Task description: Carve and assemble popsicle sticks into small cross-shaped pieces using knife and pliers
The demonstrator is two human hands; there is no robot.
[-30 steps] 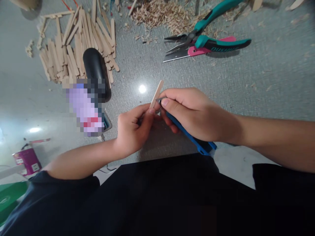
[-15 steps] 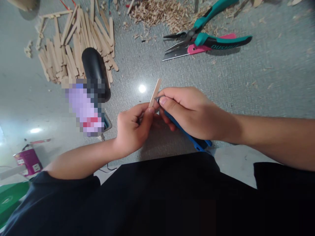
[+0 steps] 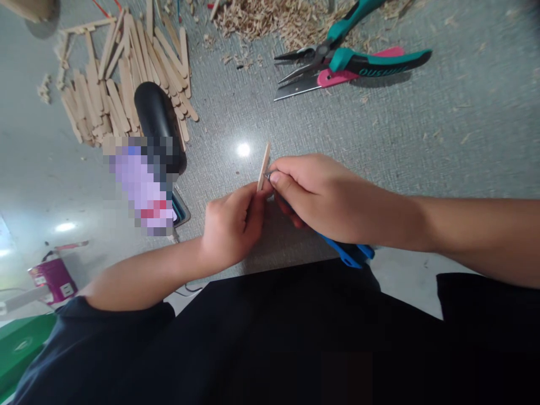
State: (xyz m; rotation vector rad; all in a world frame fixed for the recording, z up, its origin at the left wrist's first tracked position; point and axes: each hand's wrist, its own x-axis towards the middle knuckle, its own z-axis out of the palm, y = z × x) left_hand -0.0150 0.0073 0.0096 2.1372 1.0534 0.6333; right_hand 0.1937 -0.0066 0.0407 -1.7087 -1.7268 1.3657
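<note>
Pinched in my left hand (image 3: pixel 234 222) is a wooden craft stick (image 3: pixel 264 166), pointing up and away from me with its narrow edge turned towards my view. My right hand (image 3: pixel 327 197) is closed around a blue utility knife (image 3: pixel 349 253). Its short blade tip shows by my right thumb, right against or very close to the stick's side. Most of the knife's handle is hidden under my palm, and its blue end sticks out near the table's front edge.
Loose craft sticks (image 3: pixel 122 73) are heaped at the upper left, beside a black oval case (image 3: pixel 157 121) and a blurred-out phone-like object (image 3: pixel 141 185). Long-nose pliers (image 3: pixel 323 53) lie over a pink-handled knife (image 3: pixel 337 77). Behind them are wood shavings (image 3: pixel 270 22).
The craft stick has turned from its flat face to its edge in my left fingers. Both hands have shifted slightly, and the blade stays by the stick.
</note>
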